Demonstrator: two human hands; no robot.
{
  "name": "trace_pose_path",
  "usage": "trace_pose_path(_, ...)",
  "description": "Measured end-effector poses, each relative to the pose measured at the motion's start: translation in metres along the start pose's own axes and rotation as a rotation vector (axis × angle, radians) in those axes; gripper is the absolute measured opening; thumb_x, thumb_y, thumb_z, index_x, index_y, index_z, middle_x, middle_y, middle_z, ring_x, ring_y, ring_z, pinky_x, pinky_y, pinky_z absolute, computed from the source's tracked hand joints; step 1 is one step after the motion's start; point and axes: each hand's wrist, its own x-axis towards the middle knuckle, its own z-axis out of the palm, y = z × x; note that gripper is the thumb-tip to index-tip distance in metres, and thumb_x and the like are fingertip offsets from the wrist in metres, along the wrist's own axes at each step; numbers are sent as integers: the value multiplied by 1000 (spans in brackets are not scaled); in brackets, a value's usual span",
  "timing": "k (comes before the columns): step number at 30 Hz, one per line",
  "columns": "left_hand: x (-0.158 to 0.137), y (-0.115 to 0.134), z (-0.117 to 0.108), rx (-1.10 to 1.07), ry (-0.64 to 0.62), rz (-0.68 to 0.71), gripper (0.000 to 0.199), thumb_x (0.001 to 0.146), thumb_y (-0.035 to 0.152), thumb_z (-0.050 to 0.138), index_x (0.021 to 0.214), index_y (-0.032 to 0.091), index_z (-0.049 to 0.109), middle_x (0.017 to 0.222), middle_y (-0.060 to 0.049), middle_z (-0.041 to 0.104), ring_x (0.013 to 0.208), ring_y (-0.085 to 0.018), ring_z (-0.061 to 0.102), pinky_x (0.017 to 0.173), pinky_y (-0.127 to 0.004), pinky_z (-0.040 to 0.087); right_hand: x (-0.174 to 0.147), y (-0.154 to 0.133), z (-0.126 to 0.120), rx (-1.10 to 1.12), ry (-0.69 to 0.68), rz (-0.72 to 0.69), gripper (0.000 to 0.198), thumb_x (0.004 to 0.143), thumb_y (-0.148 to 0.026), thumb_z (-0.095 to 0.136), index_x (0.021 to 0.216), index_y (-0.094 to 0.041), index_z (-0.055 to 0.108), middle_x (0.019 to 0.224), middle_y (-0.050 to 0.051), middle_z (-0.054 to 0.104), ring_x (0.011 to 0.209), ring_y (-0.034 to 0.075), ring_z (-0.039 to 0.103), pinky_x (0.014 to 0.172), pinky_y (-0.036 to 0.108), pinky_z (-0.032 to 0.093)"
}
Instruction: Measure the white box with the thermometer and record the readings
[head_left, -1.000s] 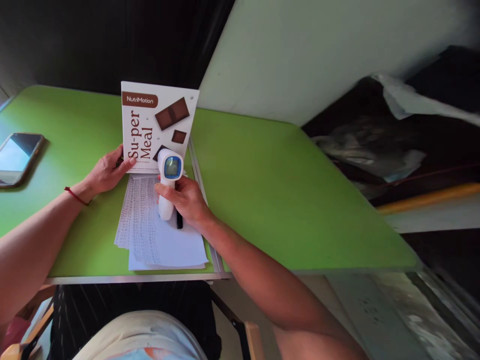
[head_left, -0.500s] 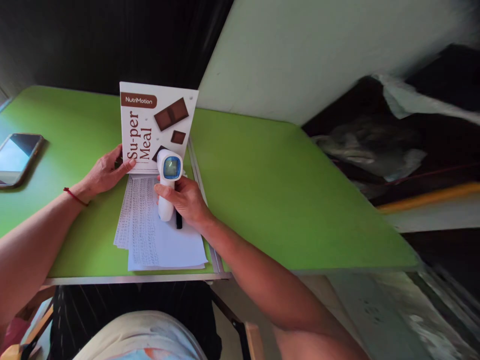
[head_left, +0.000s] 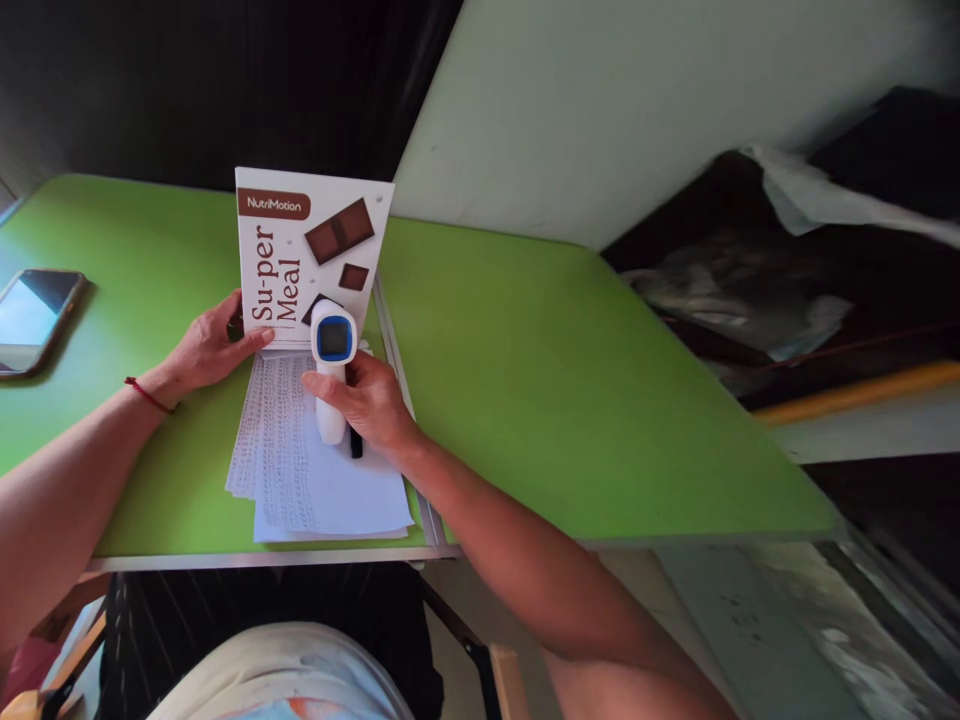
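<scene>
My left hand is closed on the lower left edge of a white box printed "NutriMotion Su-per Meal" with chocolate pieces, which it holds upright. In my right hand is a white infrared thermometer, gripped by its handle in front of the box's lower right corner. Its blue-framed screen faces me and looks dark. Beneath both hands lie sheets of paper covered partly in handwriting. A black pen-like object shows under my right hand, on the paper.
A phone lies at the left on the green folding table, whose metal seam runs just right of the papers. A pale wall rises behind it. At the right, a dark shelf holds crumpled plastic.
The thermometer's screen has gone from lit greenish to dark. The thermometer and my right hand have shifted very slightly left; the box stays held in my left hand.
</scene>
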Motion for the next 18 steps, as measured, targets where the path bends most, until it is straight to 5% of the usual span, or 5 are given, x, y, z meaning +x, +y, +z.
trace_pose_path(13, -1, 3, -1, -24, -7, -4, 76, 90, 88, 69, 130, 23, 70, 121, -11, 85, 103, -33, 82, 88, -43, 67, -10, -15, 2, -19, 22, -31, 36, 68, -53, 82, 70, -27, 58, 68, -3, 60, 65, 16, 52, 62, 33, 47)
trace_pose_path(18, 0, -7, 6, -108, 24, 15, 87, 88, 84, 75, 149, 25, 58, 128, -13, 83, 113, -34, 81, 94, -46, 68, -11, -16, 1, -38, 18, -52, 34, 70, -53, 82, 72, -27, 59, 69, -2, 62, 68, 17, 55, 63, 33, 49)
